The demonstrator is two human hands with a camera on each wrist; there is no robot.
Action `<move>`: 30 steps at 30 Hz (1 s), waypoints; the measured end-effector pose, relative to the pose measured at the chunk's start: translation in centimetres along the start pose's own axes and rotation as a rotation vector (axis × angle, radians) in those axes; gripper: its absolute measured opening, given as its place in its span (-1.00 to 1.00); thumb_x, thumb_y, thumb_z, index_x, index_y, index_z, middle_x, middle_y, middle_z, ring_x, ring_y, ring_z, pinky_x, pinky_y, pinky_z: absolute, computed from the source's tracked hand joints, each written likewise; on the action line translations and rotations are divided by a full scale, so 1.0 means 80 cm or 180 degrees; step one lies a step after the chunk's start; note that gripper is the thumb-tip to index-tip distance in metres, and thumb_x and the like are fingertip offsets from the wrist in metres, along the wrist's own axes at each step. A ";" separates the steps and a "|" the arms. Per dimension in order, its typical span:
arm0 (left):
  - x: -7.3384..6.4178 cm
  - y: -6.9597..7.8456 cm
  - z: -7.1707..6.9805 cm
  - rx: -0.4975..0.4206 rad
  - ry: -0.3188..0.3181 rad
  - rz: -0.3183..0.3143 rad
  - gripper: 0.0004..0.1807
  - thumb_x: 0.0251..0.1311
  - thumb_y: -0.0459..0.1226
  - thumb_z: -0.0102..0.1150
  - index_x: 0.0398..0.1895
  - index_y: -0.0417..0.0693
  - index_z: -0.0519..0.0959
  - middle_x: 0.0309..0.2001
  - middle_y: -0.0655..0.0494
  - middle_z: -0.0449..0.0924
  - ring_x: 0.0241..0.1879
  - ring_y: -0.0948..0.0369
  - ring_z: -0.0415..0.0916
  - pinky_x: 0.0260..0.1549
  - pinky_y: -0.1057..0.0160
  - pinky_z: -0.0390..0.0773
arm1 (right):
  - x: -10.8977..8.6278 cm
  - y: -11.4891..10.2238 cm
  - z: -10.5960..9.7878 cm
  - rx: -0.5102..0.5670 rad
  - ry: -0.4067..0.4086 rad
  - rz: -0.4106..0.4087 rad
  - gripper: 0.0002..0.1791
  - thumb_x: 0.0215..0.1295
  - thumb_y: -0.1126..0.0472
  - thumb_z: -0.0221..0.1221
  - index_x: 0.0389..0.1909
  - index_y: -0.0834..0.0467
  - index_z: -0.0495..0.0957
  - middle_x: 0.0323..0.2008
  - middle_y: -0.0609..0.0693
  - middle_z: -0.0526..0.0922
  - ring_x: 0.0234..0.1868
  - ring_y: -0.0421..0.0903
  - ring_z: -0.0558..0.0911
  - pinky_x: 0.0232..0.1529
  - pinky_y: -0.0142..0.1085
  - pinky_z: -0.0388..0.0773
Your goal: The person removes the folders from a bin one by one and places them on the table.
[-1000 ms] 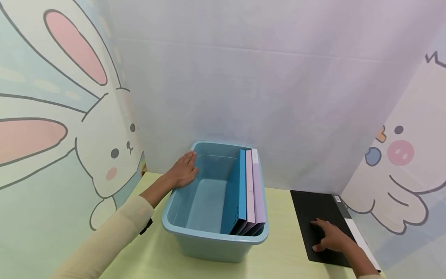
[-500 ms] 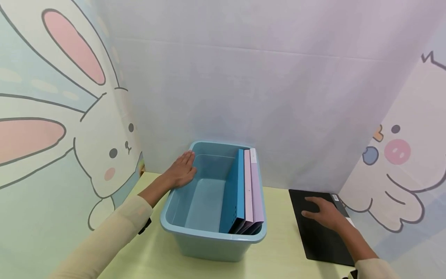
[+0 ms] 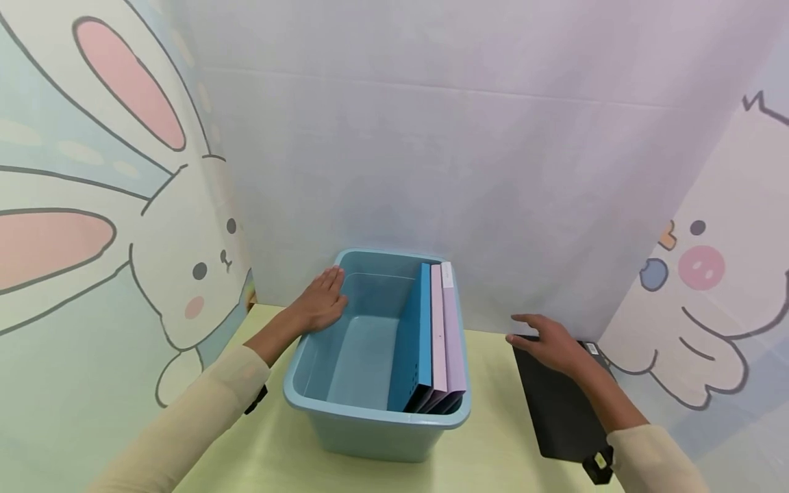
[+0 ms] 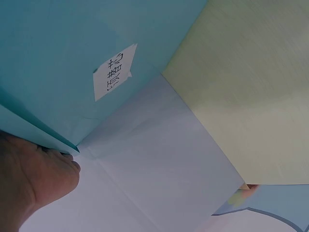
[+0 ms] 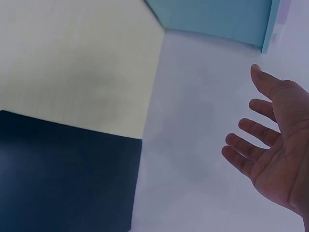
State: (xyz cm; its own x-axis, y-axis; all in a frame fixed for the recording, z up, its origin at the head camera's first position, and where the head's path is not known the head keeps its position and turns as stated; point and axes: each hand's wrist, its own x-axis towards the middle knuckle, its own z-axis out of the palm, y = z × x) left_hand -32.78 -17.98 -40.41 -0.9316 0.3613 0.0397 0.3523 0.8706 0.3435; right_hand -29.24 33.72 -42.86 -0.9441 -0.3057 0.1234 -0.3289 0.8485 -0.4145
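Observation:
My left hand (image 3: 322,301) rests on the left rim of a light blue plastic tub (image 3: 382,415), fingers extended. Along the tub's right side stand a blue file folder (image 3: 425,329), a pink file folder (image 3: 438,325) and a lilac file folder (image 3: 453,335), side by side on edge. To the right, a black file folder (image 3: 561,418) lies flat on the table. My right hand (image 3: 548,346) hovers over its far end, holding nothing. The right wrist view shows that hand's thumb and fingers spread apart, with the black folder's corner nearby.
The tub stands on a pale yellow tabletop (image 3: 493,438). Behind it hangs a plain whitish cloth backdrop (image 3: 493,171). A rabbit print (image 3: 179,274) covers the left side and a bird print (image 3: 696,308) the right. A handwritten paper label (image 4: 115,72) sticks to the tub's outer wall.
My right hand has lifted off the black folder and moved away from me and leftward over its far end. The left hand and the tub stay in place.

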 end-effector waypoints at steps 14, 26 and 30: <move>-0.002 -0.002 0.000 0.0016 0.0003 0.0006 -0.20 0.78 -0.12 -0.40 0.80 -0.50 -0.20 0.85 -0.44 -0.28 0.85 -0.37 -0.30 0.83 -0.35 -0.20 | 0.034 -0.062 -0.019 0.0206 0.0052 -0.0231 -0.26 0.70 -0.13 0.27 0.63 0.27 0.47 0.60 0.40 0.49 0.58 0.47 0.50 0.46 0.44 0.56; -0.002 0.001 -0.002 -0.0004 0.0015 0.0043 -0.20 0.77 -0.13 -0.39 0.80 -0.52 -0.17 0.84 -0.46 -0.26 0.85 -0.38 -0.30 0.82 -0.36 -0.18 | 0.055 -0.117 -0.020 0.0283 0.0039 -0.0292 -0.25 0.67 -0.16 0.28 0.63 0.23 0.48 0.63 0.35 0.47 0.62 0.45 0.47 0.45 0.43 0.59; -0.003 0.002 -0.003 0.0016 -0.0008 0.0024 -0.20 0.78 -0.13 -0.40 0.80 -0.51 -0.20 0.85 -0.44 -0.29 0.86 -0.37 -0.32 0.83 -0.34 -0.21 | 0.060 -0.131 -0.016 0.0294 0.0028 -0.0341 -0.23 0.64 -0.18 0.30 0.63 0.21 0.49 0.64 0.34 0.47 0.62 0.44 0.47 0.42 0.43 0.62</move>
State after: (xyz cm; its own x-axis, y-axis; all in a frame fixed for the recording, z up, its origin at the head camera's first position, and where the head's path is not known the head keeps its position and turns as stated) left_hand -32.50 -18.01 -40.15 -0.9287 0.3686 0.0399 0.3597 0.8695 0.3384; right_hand -30.37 23.92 -36.80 -0.9039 -0.3883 0.1791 -0.4249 0.7677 -0.4797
